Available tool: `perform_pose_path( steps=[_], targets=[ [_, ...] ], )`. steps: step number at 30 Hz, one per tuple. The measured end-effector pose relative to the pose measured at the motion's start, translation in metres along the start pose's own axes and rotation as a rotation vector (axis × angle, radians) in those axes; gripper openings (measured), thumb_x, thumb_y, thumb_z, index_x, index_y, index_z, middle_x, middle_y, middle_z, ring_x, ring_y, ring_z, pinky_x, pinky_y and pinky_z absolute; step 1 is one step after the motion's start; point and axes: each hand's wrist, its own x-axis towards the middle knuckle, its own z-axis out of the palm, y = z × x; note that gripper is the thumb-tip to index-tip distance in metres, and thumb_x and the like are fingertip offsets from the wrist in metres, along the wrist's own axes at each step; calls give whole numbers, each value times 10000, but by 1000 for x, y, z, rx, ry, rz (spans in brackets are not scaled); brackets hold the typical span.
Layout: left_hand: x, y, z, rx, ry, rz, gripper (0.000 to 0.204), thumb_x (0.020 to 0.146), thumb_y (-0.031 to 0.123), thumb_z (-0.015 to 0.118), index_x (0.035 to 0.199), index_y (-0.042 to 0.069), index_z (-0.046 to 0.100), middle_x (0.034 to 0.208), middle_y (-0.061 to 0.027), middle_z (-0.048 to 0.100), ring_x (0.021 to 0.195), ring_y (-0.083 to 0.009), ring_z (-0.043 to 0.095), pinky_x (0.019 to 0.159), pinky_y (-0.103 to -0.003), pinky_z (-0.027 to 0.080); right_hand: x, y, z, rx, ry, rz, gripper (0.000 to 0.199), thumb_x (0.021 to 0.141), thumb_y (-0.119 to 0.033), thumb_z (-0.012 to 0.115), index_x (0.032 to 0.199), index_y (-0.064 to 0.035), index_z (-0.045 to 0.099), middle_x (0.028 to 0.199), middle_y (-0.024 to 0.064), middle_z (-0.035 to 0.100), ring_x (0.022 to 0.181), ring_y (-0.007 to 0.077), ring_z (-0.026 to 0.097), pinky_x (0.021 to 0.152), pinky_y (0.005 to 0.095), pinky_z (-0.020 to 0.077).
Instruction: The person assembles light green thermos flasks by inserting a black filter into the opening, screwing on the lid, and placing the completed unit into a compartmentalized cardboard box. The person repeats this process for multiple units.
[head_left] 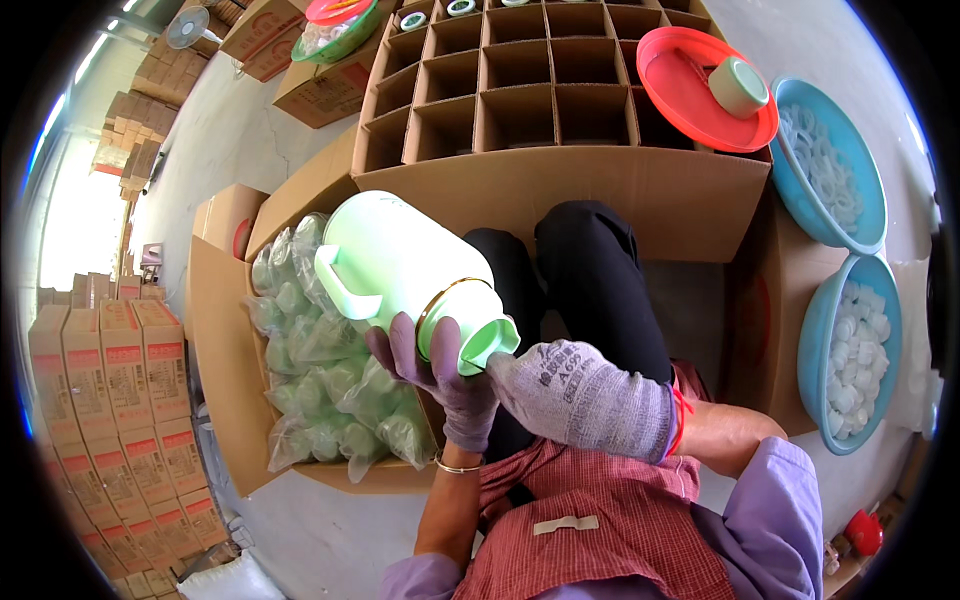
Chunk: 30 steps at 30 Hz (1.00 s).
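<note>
A pale green vacuum jug (pixel 395 245) with a side handle lies tilted over my lap, its open spout toward me. My left hand (pixel 450 385), in a grey glove, is wrapped round the jug's neck from below, just under a gold-coloured ring. At the rim of the spout, the gloved fingers of my right hand (pixel 590 400) are pinched together. A thin dark sliver shows at those fingertips inside the mouth; what it is, I cannot make out. The jug's base points away toward the divided carton.
An open carton (pixel 215 370) at left holds several plastic-wrapped green pieces. Ahead stands a carton with cardboard dividers (pixel 560 190). On its right corner rests a red tray (pixel 690 70) with a green cup (pixel 738 87). Blue basins hold clear rings (pixel 875 215) and white caps (pixel 815 375).
</note>
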Motion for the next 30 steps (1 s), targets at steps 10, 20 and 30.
perform_pose_path(
  steps=[10,20,30],
  targets=[
    [46,-19,-23,-360,41,-185,875,719,308,892,1423,100,415,1510,-151,340,1410,-421,294,1153,-592,281,14,105,-110,-586,508,332,233,933,-272,614,856,-53,638,735,199,665,756,388,667,659,494,534],
    [22,31,-6,-1481,266,-942,939,884,705,565,1515,61,305,1569,-116,338,1410,-285,374,1180,-478,292,50,52,-110,91,785,-55,450,894,-283,690,1250,-20,611,1065,169,632,983,323,624,851,437,515],
    [31,-8,-25,-1289,-635,-793,528,1024,365,463,1327,-57,557,1249,-154,635,1238,-258,555,1118,-386,360,-6,-11,21,-342,464,-273,284,759,-203,740,1014,-114,650,915,41,573,914,259,580,865,416,466]
  ],
)
